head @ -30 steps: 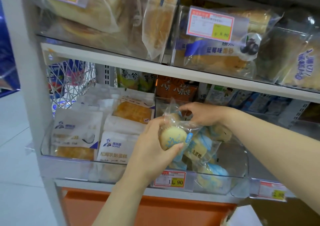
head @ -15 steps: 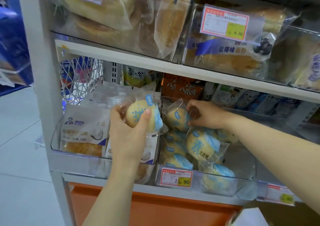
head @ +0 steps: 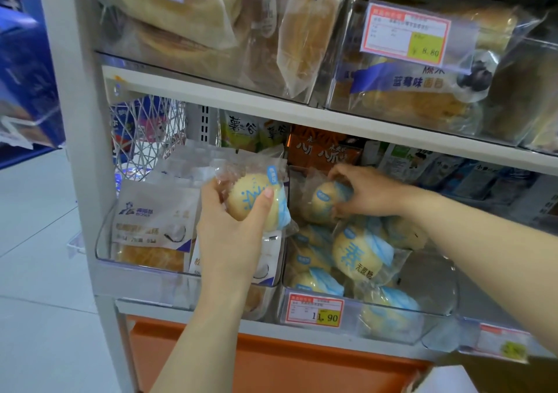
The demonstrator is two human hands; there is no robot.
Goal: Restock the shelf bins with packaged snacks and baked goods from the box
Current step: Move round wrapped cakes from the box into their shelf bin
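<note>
Left hand curled round a wrapped bun, held before the white packets; right hand, at three o'clock, pinching a second bun atop the pile in the clear bin

Round yellow bun in clear blue-printed wrapper, held before bin piled with same buns

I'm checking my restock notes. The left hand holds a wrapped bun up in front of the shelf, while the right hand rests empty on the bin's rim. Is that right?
Not quite. The head view shows the right hand is not empty: it grips a second wrapped bun at the back of the clear bin with the 11.90 tag. The left hand does hold a wrapped bun up in front of the shelf.
</note>
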